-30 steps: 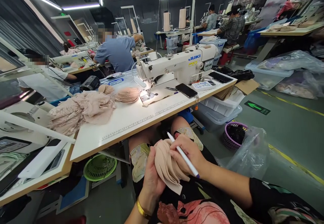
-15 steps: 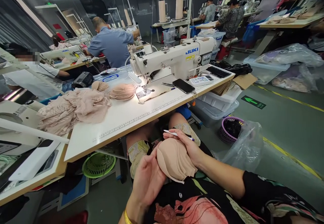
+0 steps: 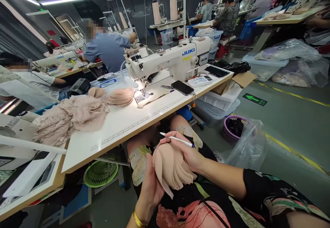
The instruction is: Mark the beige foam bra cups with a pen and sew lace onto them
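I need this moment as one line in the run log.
left hand: holds stack of curved beige fabric-like cups | right hand: holds slim white pen, against stack | white tabletop: white JUKI sewing machine, flat black phone

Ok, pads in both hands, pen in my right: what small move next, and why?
Probably square up the fanned pads with your left hand while your right hand steadies them: their lower edges lie spread apart, and since the right also holds the white pen, the left seems freer.
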`<state>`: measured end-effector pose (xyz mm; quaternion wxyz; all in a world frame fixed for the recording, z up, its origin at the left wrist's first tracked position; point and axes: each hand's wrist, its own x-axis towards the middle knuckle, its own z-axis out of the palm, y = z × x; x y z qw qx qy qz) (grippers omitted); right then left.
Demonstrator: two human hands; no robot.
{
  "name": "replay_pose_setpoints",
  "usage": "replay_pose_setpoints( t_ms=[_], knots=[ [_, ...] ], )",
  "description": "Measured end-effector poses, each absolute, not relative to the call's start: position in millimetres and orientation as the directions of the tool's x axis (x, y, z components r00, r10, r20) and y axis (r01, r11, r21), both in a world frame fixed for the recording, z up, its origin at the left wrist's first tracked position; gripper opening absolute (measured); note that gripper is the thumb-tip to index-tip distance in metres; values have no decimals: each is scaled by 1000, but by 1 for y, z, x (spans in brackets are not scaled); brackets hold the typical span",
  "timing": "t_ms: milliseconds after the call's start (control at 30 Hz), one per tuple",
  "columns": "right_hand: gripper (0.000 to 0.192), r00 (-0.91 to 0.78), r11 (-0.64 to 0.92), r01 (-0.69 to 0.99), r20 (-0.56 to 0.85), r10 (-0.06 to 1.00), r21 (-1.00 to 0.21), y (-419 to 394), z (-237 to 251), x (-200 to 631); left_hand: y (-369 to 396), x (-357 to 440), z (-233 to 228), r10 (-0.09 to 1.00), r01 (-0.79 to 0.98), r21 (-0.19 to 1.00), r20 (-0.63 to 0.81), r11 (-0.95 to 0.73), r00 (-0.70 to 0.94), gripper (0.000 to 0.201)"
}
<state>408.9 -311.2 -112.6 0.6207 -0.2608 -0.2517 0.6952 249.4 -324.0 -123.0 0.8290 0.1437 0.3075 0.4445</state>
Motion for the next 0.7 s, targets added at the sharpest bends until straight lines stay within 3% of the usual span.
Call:
replay_pose_setpoints(
  t_ms=[100,233,333,467,567,633,700],
  knots=[
    [28,7,-64,-715,-99,995,-696,-306,-111,408,-319,246,-123,791,-667,426,-346,611,504,54],
    [25,166,-8,-583,-129,978,-812,-303,-117,404,-318,246,-130,728,-623,376,-341,686,595,41],
    [24,194,69,-439,-20,981,-896,-304,-123,404,-319,247,-130,709,-614,357,-311,704,632,44],
    [24,141,292,-241,265,954,-926,-312,-123,418,-317,243,-131,723,-632,378,-180,676,666,54],
    [24,35,513,85,517,855,-854,-322,-118,432,-315,240,-137,742,-671,370,-81,643,666,65],
    [23,-89,631,293,636,766,-718,-328,-114,436,-313,240,-140,762,-706,349,-42,617,646,70],
    [25,-174,698,401,699,694,-594,-333,-111,436,-313,241,-142,782,-732,339,-20,591,622,71]
  ],
)
